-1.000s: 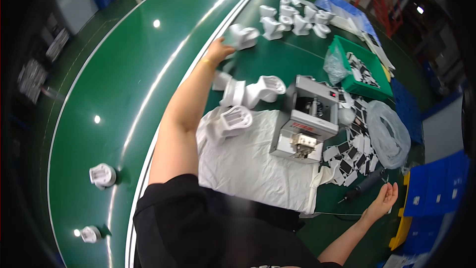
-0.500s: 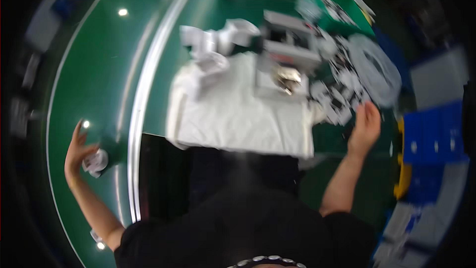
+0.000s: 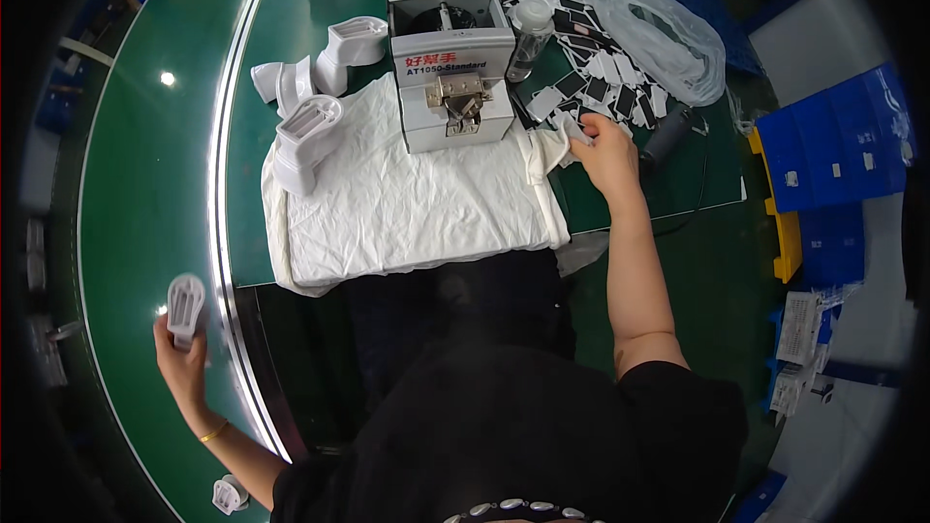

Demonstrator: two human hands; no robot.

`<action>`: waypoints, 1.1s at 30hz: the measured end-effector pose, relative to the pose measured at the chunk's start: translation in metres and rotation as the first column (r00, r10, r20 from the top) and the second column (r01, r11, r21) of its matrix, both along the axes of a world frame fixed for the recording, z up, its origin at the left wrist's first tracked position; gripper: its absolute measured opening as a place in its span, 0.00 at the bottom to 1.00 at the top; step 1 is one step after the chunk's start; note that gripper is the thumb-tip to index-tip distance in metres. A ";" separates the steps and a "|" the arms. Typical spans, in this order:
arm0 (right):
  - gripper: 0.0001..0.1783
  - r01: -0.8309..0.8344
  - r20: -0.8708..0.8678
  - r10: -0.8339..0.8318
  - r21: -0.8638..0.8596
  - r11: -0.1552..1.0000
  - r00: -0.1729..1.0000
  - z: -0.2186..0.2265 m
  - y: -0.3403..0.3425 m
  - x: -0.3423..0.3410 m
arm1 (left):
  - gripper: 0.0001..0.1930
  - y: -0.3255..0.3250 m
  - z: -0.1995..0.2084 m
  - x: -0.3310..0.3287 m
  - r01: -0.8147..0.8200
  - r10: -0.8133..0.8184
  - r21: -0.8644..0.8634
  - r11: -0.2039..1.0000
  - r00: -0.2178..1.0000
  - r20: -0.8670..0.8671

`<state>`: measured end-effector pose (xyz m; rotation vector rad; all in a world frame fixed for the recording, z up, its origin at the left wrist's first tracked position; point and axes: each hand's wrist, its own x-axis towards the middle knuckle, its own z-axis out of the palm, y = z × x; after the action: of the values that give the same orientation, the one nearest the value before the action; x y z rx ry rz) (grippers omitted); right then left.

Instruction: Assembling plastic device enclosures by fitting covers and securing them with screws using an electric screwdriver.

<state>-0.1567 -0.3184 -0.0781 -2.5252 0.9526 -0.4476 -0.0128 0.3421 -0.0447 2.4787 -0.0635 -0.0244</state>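
While the fingers of the left hand (image 3: 182,353) close around the lower end of a white plastic housing (image 3: 185,302), slots showing, over the green conveyor belt (image 3: 126,223), those of the right hand (image 3: 610,153) narrow at a pale scrap (image 3: 573,129); grip there: cannot tell. Step, judged: collecting the housing. Next move calls for a steady hold and clearance over the metal rail (image 3: 217,213). Farther out: white cloth (image 3: 417,203), grey benchtop machine (image 3: 453,58), black-and-white cards (image 3: 598,77).

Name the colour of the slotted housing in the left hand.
The slotted housing is white; the head view shows it best.
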 end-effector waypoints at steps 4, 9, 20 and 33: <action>0.25 -0.073 -0.042 0.074 0.012 0.997 0.996 -0.005 0.003 0.013 | 0.43 -0.134 0.024 -0.028 0.212 -0.170 -0.381 0.900 0.975 0.142; 0.29 -0.075 0.003 0.076 -0.163 0.984 0.997 -0.016 -0.010 0.001 | 0.57 -0.274 0.007 -0.041 0.505 -0.430 -0.463 0.729 0.863 0.264; 0.11 -0.043 0.420 -0.008 0.111 0.993 0.908 0.032 0.033 -0.011 | 0.56 -0.344 -0.026 -0.073 0.614 -0.417 -0.562 0.555 0.789 0.451; 0.16 -0.708 0.718 0.278 0.406 0.577 0.638 0.095 0.151 -0.013 | 0.57 -0.353 -0.031 -0.081 0.593 -0.464 -0.540 0.597 0.805 0.370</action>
<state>-0.1700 -0.1670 0.0164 -1.6778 0.0266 -0.5260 -0.0935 -0.0111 -0.0757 1.6783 -0.7809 -0.0148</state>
